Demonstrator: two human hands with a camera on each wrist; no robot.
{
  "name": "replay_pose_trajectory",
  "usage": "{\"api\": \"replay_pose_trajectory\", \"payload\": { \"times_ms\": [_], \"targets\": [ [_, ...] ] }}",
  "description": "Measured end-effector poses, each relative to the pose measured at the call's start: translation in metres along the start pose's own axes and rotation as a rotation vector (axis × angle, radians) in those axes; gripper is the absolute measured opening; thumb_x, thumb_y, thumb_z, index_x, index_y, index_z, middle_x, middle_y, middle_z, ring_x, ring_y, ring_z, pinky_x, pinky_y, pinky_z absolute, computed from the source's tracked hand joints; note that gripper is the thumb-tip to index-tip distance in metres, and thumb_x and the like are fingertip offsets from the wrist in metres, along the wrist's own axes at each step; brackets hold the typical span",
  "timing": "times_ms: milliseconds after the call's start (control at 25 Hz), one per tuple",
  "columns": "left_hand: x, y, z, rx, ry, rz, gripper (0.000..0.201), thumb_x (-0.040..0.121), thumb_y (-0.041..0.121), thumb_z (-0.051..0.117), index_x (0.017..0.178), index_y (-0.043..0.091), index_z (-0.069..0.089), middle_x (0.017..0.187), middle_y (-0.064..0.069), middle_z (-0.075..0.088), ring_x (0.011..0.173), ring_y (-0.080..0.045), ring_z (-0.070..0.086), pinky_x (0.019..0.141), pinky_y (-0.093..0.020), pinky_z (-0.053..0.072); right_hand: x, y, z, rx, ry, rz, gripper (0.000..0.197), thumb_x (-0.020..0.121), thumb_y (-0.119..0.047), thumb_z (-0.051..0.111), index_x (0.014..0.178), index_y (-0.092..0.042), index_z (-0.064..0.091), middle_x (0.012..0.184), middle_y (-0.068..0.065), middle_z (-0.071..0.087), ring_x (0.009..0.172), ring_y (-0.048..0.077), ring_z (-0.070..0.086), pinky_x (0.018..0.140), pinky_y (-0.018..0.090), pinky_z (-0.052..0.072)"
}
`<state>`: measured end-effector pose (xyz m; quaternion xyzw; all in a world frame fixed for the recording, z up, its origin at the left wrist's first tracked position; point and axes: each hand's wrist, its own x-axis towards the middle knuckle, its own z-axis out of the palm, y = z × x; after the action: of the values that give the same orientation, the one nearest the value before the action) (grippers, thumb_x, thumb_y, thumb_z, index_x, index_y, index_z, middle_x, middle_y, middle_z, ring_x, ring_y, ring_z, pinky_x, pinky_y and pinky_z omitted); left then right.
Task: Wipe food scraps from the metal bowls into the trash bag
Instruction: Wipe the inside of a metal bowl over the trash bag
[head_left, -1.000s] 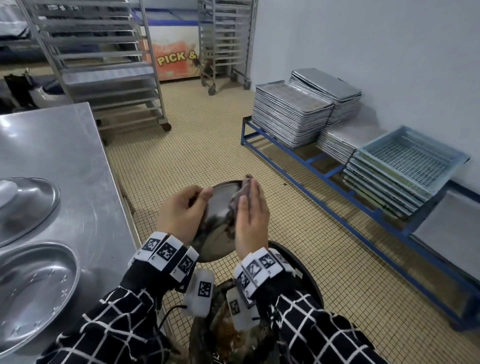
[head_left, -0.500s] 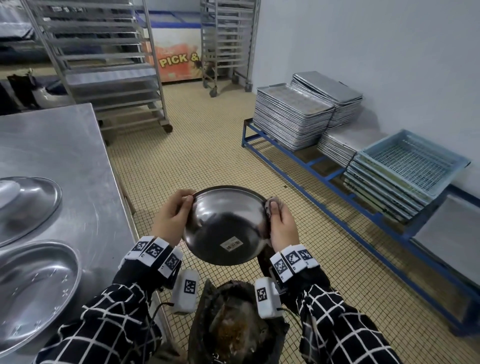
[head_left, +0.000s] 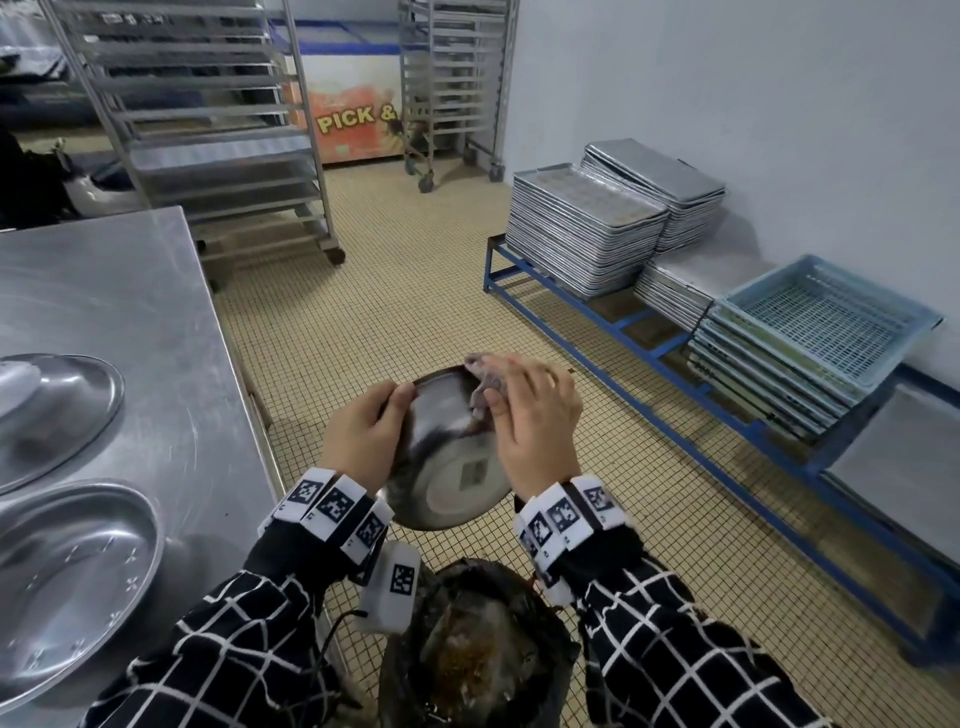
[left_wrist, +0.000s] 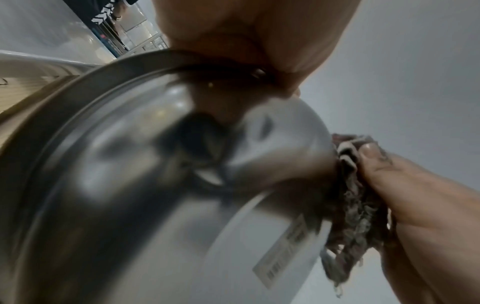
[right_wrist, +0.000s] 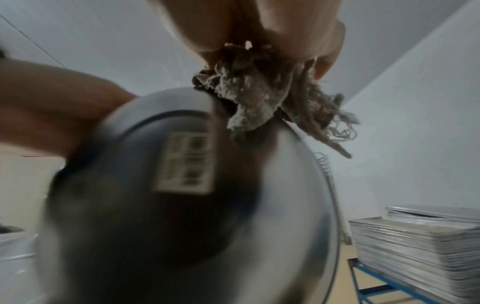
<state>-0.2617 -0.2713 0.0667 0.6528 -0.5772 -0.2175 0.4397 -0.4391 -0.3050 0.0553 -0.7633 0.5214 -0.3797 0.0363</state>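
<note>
A metal bowl (head_left: 441, 467) hangs tilted above the black trash bag (head_left: 478, 654), its labelled underside turned toward me. My left hand (head_left: 363, 441) grips its left rim. My right hand (head_left: 535, 415) holds a frayed grey rag (head_left: 483, 384) against the bowl's upper right rim. The left wrist view shows the bowl (left_wrist: 155, 185), blurred, with the rag (left_wrist: 355, 205) pinched under the right thumb at its edge. From the right wrist, the rag (right_wrist: 259, 94) dangles from the fingers over the bowl (right_wrist: 182, 205). Brown scraps lie in the bag.
A steel table (head_left: 130, 322) stands at my left with two more metal bowls (head_left: 62, 582) (head_left: 52, 410). A blue low rack (head_left: 649, 348) along the right wall bears stacked baking trays (head_left: 582, 234) and a blue plastic crate (head_left: 826, 322). Wheeled tray racks (head_left: 208, 130) stand behind on the tiled floor.
The bowl has turned from open side up to underside toward me. My right hand has moved up from the bowl's right side and brought the rag over the upper rim.
</note>
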Motion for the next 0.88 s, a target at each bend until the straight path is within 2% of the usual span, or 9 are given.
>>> {"api": "replay_pose_trajectory", "payload": {
  "times_ms": [80,200,320,400,440,520,680,760,880],
  "targets": [
    [0.001,0.005,0.001,0.029,0.038,0.008,0.034,0.098,0.032,0.044,0.066,0.024,0.049,0.057,0.004,0.051,0.054,-0.015,0.047,0.052,-0.021,0.035,-0.021,-0.018,0.011,0.018,0.000,-0.052,0.043,0.093,-0.032,0.047,0.136,-0.029,0.043,0.132,0.002,0.039,0.122,0.023,0.033,0.104,0.047,0.034],
    [0.000,0.013,0.004,0.060,0.032,0.056,0.034,0.098,0.032,0.045,0.067,0.020,0.050,0.057,0.003,0.053,0.055,-0.017,0.049,0.053,-0.029,0.040,-0.030,-0.031,0.019,0.065,0.030,-0.077,0.048,0.097,-0.035,0.041,0.143,-0.021,0.038,0.136,0.005,0.035,0.128,0.022,0.034,0.110,0.044,0.031],
    [0.001,0.014,0.004,-0.054,0.008,0.054,0.034,0.099,0.029,0.044,0.067,0.018,0.049,0.056,0.002,0.048,0.052,-0.016,0.042,0.052,-0.031,0.036,-0.012,-0.023,0.015,0.196,0.090,0.118,0.050,0.096,-0.042,0.033,0.140,-0.020,0.040,0.140,0.000,0.033,0.129,0.021,0.038,0.103,0.046,0.040],
    [0.002,0.012,0.003,-0.076,-0.010,0.036,0.033,0.099,0.027,0.042,0.067,0.019,0.047,0.057,0.003,0.045,0.053,-0.015,0.040,0.054,-0.029,0.034,-0.006,-0.011,0.011,0.380,0.089,0.401,0.046,0.098,-0.040,0.032,0.138,-0.019,0.043,0.138,-0.002,0.035,0.122,0.019,0.046,0.086,0.026,0.051],
    [0.003,0.011,0.002,-0.068,-0.017,0.027,0.033,0.100,0.026,0.041,0.068,0.020,0.046,0.058,0.003,0.045,0.054,-0.016,0.041,0.055,-0.029,0.034,-0.009,-0.006,0.010,0.446,0.054,0.504,0.043,0.099,-0.037,0.032,0.138,-0.020,0.044,0.137,-0.003,0.038,0.120,0.017,0.048,0.077,0.011,0.046],
    [0.003,0.008,0.001,-0.074,-0.024,-0.006,0.031,0.100,0.026,0.042,0.069,0.021,0.047,0.059,0.002,0.046,0.054,-0.016,0.042,0.055,-0.030,0.036,-0.022,-0.004,0.007,0.467,0.018,0.488,0.043,0.101,-0.034,0.032,0.142,-0.025,0.038,0.142,-0.004,0.038,0.125,0.011,0.043,0.076,0.000,0.036],
    [-0.002,0.009,0.003,-0.048,-0.036,-0.014,0.025,0.097,0.029,0.047,0.074,0.024,0.053,0.065,0.003,0.056,0.059,-0.013,0.051,0.055,-0.024,0.039,-0.041,-0.024,0.015,0.229,-0.004,0.068,0.048,0.098,-0.040,0.031,0.145,-0.030,0.030,0.155,-0.003,0.019,0.143,0.012,0.010,0.113,0.038,0.022],
    [-0.006,0.016,0.006,-0.038,-0.021,0.020,0.024,0.096,0.031,0.050,0.074,0.025,0.055,0.065,0.005,0.058,0.060,-0.012,0.053,0.055,-0.025,0.040,-0.036,-0.034,0.018,0.091,0.034,0.038,0.050,0.097,-0.042,0.029,0.144,-0.026,0.034,0.153,-0.001,0.024,0.144,0.016,0.010,0.116,0.044,0.014],
    [-0.009,0.021,0.002,-0.163,0.007,-0.010,0.028,0.095,0.034,0.052,0.071,0.019,0.057,0.062,0.000,0.057,0.059,-0.019,0.054,0.056,-0.038,0.047,-0.021,-0.032,0.015,0.193,0.121,0.173,0.053,0.097,-0.047,0.022,0.144,-0.025,0.031,0.153,-0.003,0.023,0.143,0.014,0.012,0.114,0.048,0.020]
  ]
}}
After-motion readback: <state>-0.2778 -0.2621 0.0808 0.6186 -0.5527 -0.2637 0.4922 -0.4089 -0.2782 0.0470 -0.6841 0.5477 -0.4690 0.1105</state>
